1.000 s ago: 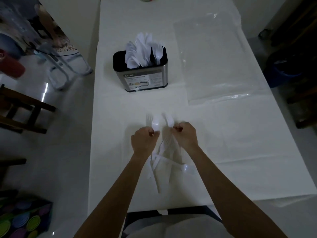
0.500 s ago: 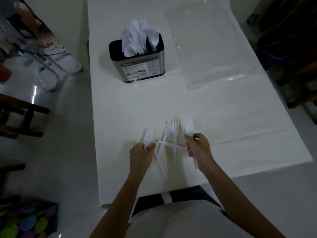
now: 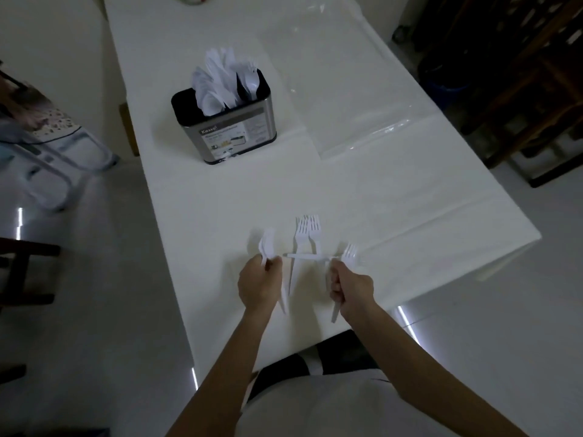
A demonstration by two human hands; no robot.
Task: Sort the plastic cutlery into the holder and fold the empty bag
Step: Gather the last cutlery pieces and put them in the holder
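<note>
Both hands fisted on cutlery at the near edge of the white-covered desk [image 3: 394,216].
The left hand [image 3: 260,285] grips blurred white plastic pieces [image 3: 266,244]; the right hand [image 3: 351,287] grips a white plastic fork [image 3: 349,253] mid-handle, with loose white forks [image 3: 306,236] lying between. Likely feather-light, springy and slick, so best taken by the handles. The rectangular steel holder [image 3: 225,130] stands well beyond, with the clear flat plastic bag [image 3: 356,89] beside it.

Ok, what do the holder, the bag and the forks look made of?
Holder: looks like brushed metal, likely steel, with a dull grey sheen, a black top rim and a printed label on the front. Bag: thin clear plastic film, glossy; glare streaks, and the table shows through. Forks: apparently white plastic, thin, fairly matte.
</note>
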